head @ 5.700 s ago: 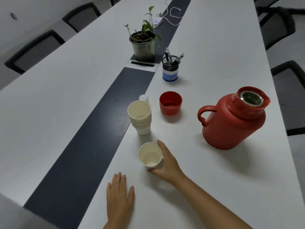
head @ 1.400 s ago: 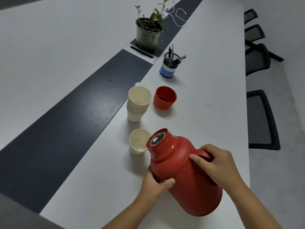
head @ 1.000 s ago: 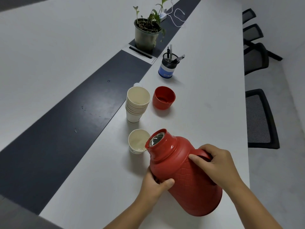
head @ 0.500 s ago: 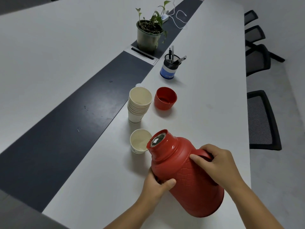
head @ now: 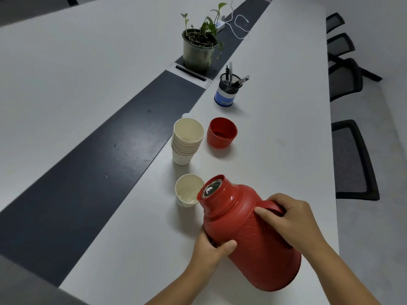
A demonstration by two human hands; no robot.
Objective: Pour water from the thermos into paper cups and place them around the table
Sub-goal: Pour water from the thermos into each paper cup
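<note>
Got my right hand (head: 293,219) clamped on the thermos (head: 248,230) handle, left hand (head: 211,249) gripping underneath, mouth tipped right over the paper cup (head: 187,191) just beyond it.

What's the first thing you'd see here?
A big red thermos tilted over a paper cup near the table's front, held by the left hand under its body and the right hand on its handle. Behind stand a cup stack and a red lid.
</note>
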